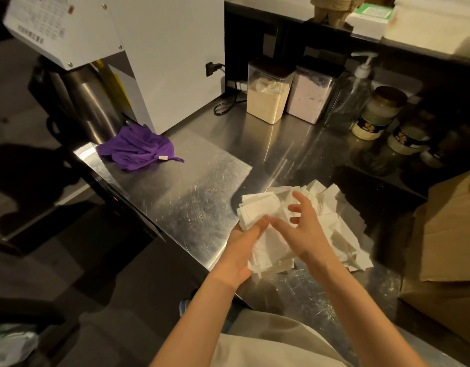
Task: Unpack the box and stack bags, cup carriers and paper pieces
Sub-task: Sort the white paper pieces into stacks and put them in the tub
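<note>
A loose heap of white paper pieces (342, 231) lies on the steel counter (202, 186) near its front edge. My left hand (242, 245) grips a bundle of these papers (257, 210) from below, thumb on top, lifted a little above the counter. My right hand (302, 229) hovers over the bundle with its fingers spread and lightly curled, fingertips close to the papers. Brown paper bags (448, 234) lie stacked at the right edge of the counter.
A purple cloth (137, 149) lies at the counter's left end beside a white machine (159, 54). Two clear containers (268, 94) of powder, a pump bottle (355, 94) and jars (377, 115) stand along the back. The floor drops away at the left.
</note>
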A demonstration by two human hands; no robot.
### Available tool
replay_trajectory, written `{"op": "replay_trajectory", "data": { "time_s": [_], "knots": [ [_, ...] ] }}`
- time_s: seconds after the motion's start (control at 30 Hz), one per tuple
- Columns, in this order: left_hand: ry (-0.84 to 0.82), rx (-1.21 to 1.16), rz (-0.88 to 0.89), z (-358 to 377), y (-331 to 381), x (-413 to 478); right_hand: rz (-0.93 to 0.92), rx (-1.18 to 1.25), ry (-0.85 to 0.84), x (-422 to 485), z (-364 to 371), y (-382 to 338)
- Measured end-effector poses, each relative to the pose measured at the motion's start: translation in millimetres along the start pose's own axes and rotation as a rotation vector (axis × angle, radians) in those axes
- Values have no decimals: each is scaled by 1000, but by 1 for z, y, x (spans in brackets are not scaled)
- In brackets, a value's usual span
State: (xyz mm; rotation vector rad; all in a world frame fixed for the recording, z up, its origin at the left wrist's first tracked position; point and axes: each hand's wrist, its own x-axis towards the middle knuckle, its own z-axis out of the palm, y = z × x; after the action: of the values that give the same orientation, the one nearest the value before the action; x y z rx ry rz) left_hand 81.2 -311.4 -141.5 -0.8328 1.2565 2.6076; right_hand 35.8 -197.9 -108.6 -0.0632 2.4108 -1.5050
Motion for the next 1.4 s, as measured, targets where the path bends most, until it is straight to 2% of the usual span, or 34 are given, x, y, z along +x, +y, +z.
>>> {"op": "replay_trajectory", "data": {
  "time_s": [0.07, 0.13, 0.2, 0.37, 0.5, 0.63, 0.73, 0.93, 1.03, 1.23, 1.4],
  "knots": [
    [-13, -37, 5, -1, 1, 0, 83, 50, -90, 0, -4, 7],
    [-48, -48, 4, -1, 1, 0, 211, 235, -264, -4, -8, 16],
    [-58, -49, -3, -2, 1, 1, 246, 297, -330, -6, -9, 29],
    [-113, 52, 29, -14, 7, 3, 145, 276, -220, -14, -10, 39],
    [-192, 386, 99, -34, 12, 2, 2, 161, -129, -24, -24, 45],
    [-234, 798, 163, -40, 3, 2, -62, 39, -108, -37, -34, 61],
    [-244, 950, 236, -44, -15, 8, -80, -66, -96, -47, -34, 75],
    [-319, 963, 203, -57, -47, 7, 6, -83, -219, -59, -20, 93],
    [-340, 975, 210, -53, -51, 7, 22, -71, -209, -57, -14, 100],
    [-264, 1009, 229, -55, -46, 6, 25, -21, -130, -56, -16, 100],
    [-261, 1010, 225, -54, -49, -1, 64, 13, -155, -60, -12, 107]
  ]
}}
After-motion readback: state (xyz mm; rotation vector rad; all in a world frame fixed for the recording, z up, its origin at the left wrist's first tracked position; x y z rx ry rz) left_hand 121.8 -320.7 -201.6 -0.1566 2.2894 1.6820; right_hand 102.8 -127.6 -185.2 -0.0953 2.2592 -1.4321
